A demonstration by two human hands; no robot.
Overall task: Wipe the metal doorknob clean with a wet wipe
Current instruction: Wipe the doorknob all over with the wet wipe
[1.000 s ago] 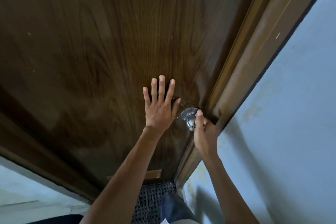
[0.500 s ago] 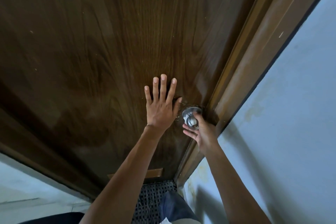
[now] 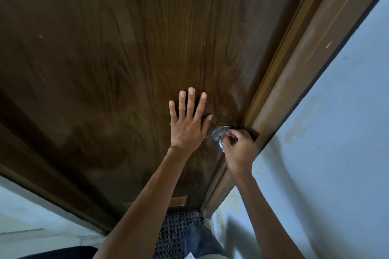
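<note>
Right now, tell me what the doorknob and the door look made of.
Doorknob: polished metal, likely chrome or steel, given its bright mirror-like glints. Door: dark brown wood or wood-look veneer, showing flowing grain and a soft sheen.

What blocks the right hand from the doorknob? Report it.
Nothing visible does. The right hand has its fingers curled round the doorknob. The left hand lies flat on the door beside it, not across the path.
</note>
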